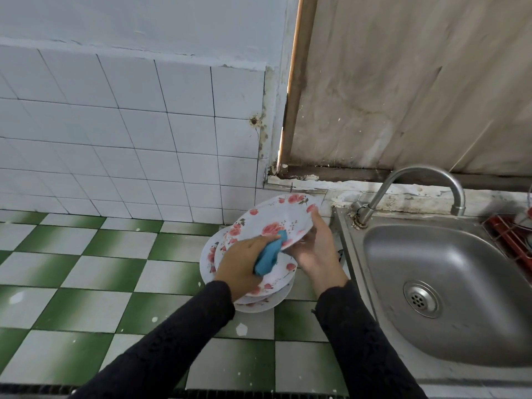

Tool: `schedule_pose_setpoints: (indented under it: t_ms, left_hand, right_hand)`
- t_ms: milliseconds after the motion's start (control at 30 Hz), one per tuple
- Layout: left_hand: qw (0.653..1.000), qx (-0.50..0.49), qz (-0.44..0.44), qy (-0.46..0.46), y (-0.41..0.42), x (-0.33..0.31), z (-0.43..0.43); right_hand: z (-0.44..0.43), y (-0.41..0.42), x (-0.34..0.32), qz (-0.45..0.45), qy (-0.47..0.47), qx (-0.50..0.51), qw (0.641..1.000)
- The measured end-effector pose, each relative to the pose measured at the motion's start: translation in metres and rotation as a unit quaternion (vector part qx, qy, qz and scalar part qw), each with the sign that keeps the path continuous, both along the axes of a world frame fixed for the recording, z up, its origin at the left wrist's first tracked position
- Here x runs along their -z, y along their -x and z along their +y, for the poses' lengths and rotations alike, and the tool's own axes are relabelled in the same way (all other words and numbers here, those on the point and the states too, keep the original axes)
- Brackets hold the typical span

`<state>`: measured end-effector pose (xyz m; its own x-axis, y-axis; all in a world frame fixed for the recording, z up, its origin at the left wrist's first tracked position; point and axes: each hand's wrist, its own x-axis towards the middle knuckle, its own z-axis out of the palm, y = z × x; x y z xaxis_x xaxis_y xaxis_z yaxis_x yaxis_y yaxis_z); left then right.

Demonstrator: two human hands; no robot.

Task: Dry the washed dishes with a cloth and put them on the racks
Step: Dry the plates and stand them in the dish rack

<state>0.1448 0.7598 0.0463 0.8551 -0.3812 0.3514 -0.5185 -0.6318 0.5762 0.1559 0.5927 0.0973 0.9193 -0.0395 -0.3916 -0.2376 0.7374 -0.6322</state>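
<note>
The fingers (260, 242) of your left hand (244, 263) are curled round the blue cloth (269, 259), pressed on the flowered plate (276, 217) at frame centre; your right hand (316, 249) grips its rim. Hold it tilted over the stack (263, 305), wipe from centre outward, then turn it over.

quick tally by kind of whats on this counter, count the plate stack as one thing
cloth: 1
held plate: 1
plate stack: 1
sink: 1
tap: 1
red rack: 1
total: 6
</note>
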Motion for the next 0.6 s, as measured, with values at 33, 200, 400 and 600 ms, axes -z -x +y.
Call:
schedule_pose_setpoints:
  t_ms: [33, 200, 400, 600]
  left_hand:
    - [0.999, -0.025, 0.011, 0.045, -0.002, -0.003, 0.002]
    - [0.901, -0.071, 0.184, 0.386, -0.009, -0.030, 0.015]
    - [0.667, -0.053, 0.400, 0.626, -0.014, -0.029, 0.035]
    - [0.560, -0.132, 0.489, 0.656, -0.015, -0.009, 0.041]
  right_hand:
    - [0.000, 0.001, 0.001, -0.004, 0.034, -0.004, 0.999]
    - [-0.002, 0.013, 0.032, 0.001, 0.217, -0.040, 0.975]
    - [-0.001, 0.025, 0.047, -0.051, 0.123, -0.051, 0.990]
    - [-0.008, 0.017, 0.022, -0.059, -0.031, 0.003, 0.998]
